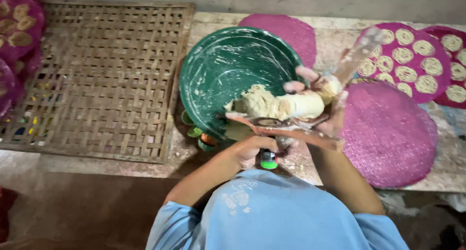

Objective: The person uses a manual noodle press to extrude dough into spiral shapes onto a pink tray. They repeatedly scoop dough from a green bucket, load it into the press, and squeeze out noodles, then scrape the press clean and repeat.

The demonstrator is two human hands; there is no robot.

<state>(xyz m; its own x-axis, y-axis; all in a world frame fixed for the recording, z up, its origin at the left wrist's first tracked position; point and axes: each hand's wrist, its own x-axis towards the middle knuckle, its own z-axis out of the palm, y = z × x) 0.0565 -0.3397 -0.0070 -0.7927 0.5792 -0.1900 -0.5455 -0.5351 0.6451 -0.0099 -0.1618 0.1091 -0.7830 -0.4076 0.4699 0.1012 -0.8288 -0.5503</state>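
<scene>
I look down over my blue shirt (pixel 276 211) at a stone bench (pixel 320 34); my left hand (pixel 252 150) is closed around the body of a press (pixel 286 128), a wooden tool with a round opening on top and a green-ended barrel below, and it grips this just above the bench edge; my right hand (pixel 320 97) is cupped, fingers half curled, around a lump of pale dough (pixel 281 104), which it holds right over the press, touching its top; the dough sits at the near right rim of a green bowl (pixel 228 70), whose inside is smeared with white streaks; a wooden handle of the press sticks up and away past my right fingers; a bare pink mat (pixel 388 133) lies on the bench just right of my hands; beyond it another pink mat carries coils (pixel 407 60) of pressed noodle in rows, and a further one shows at the right edge; a third bare pink mat peeks out behind the bowl; to the left, well apart from my hands, lies a woven tray (pixel 102 80), and at the far left more mats with coils overlap its edge.
</scene>
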